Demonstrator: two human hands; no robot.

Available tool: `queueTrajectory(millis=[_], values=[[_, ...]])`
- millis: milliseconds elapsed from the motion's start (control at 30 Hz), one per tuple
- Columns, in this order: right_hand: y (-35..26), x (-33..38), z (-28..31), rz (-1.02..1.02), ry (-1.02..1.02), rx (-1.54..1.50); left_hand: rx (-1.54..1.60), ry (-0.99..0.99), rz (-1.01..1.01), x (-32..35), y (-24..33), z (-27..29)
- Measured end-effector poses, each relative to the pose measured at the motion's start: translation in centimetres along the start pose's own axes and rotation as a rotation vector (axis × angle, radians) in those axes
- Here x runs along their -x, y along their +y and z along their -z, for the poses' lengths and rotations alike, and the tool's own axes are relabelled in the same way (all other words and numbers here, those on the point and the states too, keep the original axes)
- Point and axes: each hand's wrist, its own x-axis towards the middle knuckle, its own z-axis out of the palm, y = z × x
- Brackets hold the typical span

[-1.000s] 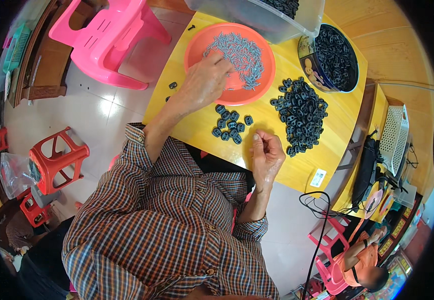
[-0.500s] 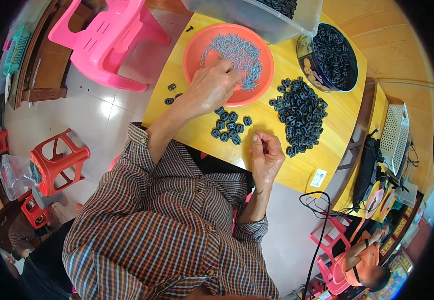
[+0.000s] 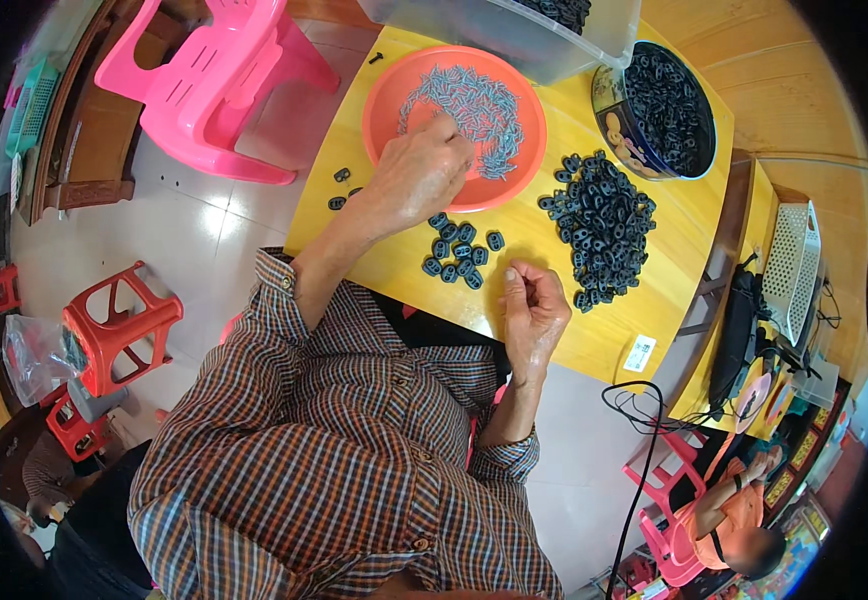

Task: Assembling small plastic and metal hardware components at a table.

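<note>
Since the earlier pictures, the left hand (image 3: 422, 175) has stayed over the orange plate (image 3: 390, 92), with only a small shift toward the heap of small grey pieces (image 3: 464, 105); the right hand (image 3: 532, 310) has kept its place at the near edge of the yellow table (image 3: 654, 300). Now the left hand's fingers are bent down, and the tips touch the near side of the grey heap; whether they pinch a piece I cannot tell, because the back of the hand hides them. The right hand is half closed, thumb against the curled fingers, and something small may be between them, but it is too small to be sure. Just between both hands lies a little group of black rings (image 3: 459, 255), close to the left wrist. A bigger pile of black rings (image 3: 602, 225) lies to the right of it, and a round tin (image 3: 666, 105) full of the same rings stands behind this pile.
</note>
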Motion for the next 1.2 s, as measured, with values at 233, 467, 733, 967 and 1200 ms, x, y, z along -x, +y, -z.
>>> queueTrajectory(millis=[233, 467, 733, 967, 1200], values=[[0.0, 0.0, 0.1, -0.001, -0.003, 0.004, -0.061, -0.062, -0.037, -0.5, 0.7, -0.1], [-0.2, 0.0, 0.2, -0.007, -0.004, 0.005, -0.274, -0.045, -0.169, -1.2, 1.0, -0.2], [0.0, 0.1, 0.1, -0.002, 0.003, -0.023, -0.304, -0.045, -0.293, -1.7, 1.1, -0.2], [0.2, 0.1, 0.2, 0.045, 0.000, 0.027, -0.224, -0.060, -0.265, -1.4, 0.6, -0.4], [0.2, 0.1, 0.1, 0.059, 0.017, 0.031, -0.173, -0.063, -0.267, -1.4, 0.6, -0.6]])
